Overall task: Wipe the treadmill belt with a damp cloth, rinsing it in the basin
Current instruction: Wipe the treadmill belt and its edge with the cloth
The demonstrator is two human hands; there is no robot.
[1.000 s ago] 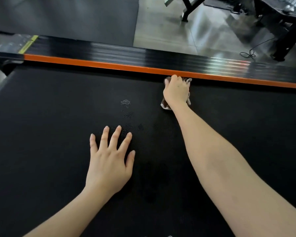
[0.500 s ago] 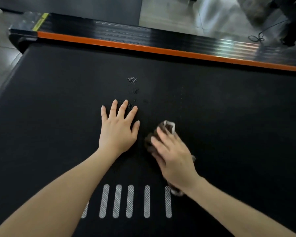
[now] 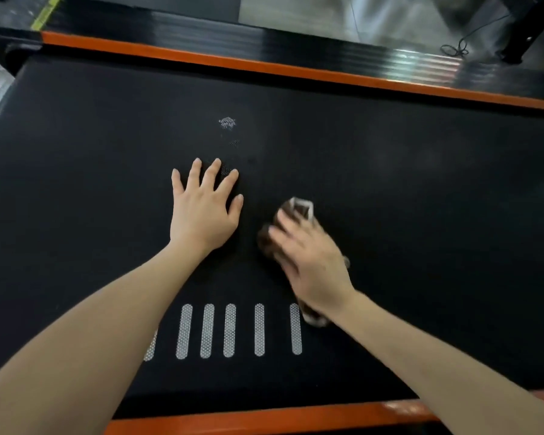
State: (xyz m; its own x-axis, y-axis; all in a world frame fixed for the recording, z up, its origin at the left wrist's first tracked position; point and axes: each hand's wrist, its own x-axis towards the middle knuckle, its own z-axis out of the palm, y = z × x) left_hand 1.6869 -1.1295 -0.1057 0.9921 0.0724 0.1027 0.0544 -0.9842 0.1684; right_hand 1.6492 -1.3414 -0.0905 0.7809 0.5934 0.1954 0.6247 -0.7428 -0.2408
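Observation:
The black treadmill belt (image 3: 421, 215) fills most of the head view. My left hand (image 3: 203, 211) lies flat on it near the middle, palm down, fingers spread. Just to its right my right hand (image 3: 311, 262) presses a dark brown cloth with a pale edge (image 3: 300, 208) onto the belt; the hand is blurred by motion. Cloth ends stick out beyond the fingertips and under the wrist. A whitish speckled smudge (image 3: 227, 122) sits on the belt beyond my left hand. No basin is in view.
Orange-trimmed side rails run along the far edge (image 3: 264, 65) and the near edge (image 3: 264, 419) of the belt. Several white dashes (image 3: 230, 329) are printed on the belt near me. Grey floor, a black cable (image 3: 456, 50) and a dark frame leg lie beyond the far rail.
My right hand dragged the cloth from the far orange rail back across the belt to beside my left hand. The left hand stayed flat in place. The view tilted down.

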